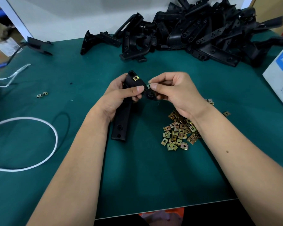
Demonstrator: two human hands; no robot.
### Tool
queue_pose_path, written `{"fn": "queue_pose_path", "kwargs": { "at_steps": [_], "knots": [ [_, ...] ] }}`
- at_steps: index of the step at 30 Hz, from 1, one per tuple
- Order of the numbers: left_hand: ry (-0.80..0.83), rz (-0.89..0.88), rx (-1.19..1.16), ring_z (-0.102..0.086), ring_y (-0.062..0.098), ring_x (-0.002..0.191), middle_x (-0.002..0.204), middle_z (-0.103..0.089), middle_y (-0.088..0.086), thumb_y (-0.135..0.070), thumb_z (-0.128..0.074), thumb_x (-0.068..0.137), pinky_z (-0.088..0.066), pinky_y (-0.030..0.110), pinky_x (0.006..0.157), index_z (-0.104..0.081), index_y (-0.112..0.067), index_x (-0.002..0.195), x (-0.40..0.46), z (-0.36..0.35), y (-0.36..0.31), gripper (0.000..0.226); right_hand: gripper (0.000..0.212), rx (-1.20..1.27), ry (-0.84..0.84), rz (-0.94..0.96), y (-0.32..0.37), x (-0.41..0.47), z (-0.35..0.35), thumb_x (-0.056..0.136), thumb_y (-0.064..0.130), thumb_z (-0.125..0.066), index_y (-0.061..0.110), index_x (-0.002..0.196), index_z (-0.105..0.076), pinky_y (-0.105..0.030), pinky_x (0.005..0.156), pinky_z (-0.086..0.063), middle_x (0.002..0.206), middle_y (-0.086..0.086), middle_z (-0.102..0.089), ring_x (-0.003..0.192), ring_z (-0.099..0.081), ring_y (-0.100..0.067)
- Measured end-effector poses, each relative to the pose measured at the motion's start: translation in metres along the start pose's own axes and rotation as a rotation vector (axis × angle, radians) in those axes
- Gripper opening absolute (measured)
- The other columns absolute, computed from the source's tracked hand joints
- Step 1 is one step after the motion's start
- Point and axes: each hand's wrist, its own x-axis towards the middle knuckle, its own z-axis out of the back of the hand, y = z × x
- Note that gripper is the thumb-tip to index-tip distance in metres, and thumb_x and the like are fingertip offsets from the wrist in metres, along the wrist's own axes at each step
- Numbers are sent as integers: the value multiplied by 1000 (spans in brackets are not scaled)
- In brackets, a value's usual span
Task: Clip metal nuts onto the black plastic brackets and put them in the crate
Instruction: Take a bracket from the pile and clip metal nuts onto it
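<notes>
**Nut fitting at bracket, head view**

Head view. The left hand grips the bracket around its upper part, thumb laid across the front; the long lower arm of the bracket hangs below the palm with its end at or just above the mat. One nut is already clipped at the top of the bracket. The right hand pinches a second nut between thumb and forefinger, touching the bracket's right edge, just beside the left thumb tip.

The nut pile lies under the right wrist. Two loose nuts lie well apart at left. The bracket heap fills the far edge. A white box stands at the right edge; a white cable loops at left. Bare mat lies between the forearms to the near edge.
</notes>
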Motion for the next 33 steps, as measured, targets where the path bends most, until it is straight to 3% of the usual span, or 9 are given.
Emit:
{"fn": "queue_pose_path", "kwargs": {
  "at_steps": [10, 16, 21, 25, 28, 30, 33],
  "knots": [
    [-2, 2, 100, -58, 12, 63, 77, -66, 7, -7, -77, 81, -49, 18, 59, -57, -7, 97, -1, -1, -1, 26, 13, -75, 101, -30, -1, 2, 5, 92, -3, -72, 9, 94, -76, -22, 64, -53, 78, -2, -73, 72, -65, -9],
    [21, -27, 162, -62, 10, 65, 77, -68, 0, -8, -82, 79, -50, 18, 59, -55, -6, 103, -1, -5, -1, 35, 31, 32, 156, -77, 4, 1, 10, 92, -10, -66, 6, 117, -58, -22, 58, -47, 76, -2, -65, 67, -58, -10],
    [53, -40, 150, -62, 13, 67, 81, -68, -1, -5, -77, 80, -50, 20, 60, -56, -10, 108, -1, -8, 1, 35, 39, 43, 236, -145, 8, -2, 7, 93, -10, -64, 3, 128, -55, -19, 55, -43, 76, -1, -61, 64, -55, -9],
    [-102, -62, 0, -63, 15, 69, 83, -66, 2, -8, -73, 88, -49, 22, 56, -58, -11, 107, 3, -17, 3, 24, 21, 88, 66, -105, 5, -1, -1, 100, 8, -64, 1, 120, -65, -26, 68, -50, 90, -6, -69, 81, -63, -16],
    [-227, -80, -93, -66, 17, 79, 93, -70, 6, -11, -63, 100, -52, 26, 62, -62, -11, 104, 5, -21, 4, 5, 22, -232, -35, 53, 1, -1, -7, 92, 26, -77, 10, 107, -73, -25, 72, -54, 92, -6, -76, 79, -67, -12],
    [-251, -115, -75, -66, 19, 89, 105, -72, 8, -10, -59, 102, -53, 29, 70, -62, -8, 107, 5, -22, 6, 6, 25, -404, -83, 115, -2, -1, -9, 84, 29, -84, 17, 104, -75, -25, 80, -56, 92, 1, -76, 85, -70, -10],
    [-246, -147, -78, -66, 19, 95, 114, -69, 9, -2, -56, 102, -55, 29, 75, -59, -4, 117, 5, -25, 6, 16, 26, -475, -131, 146, -4, -1, -10, 81, 31, -86, 19, 102, -77, -21, 80, -55, 90, 7, -75, 85, -69, -5]
  ]
}}
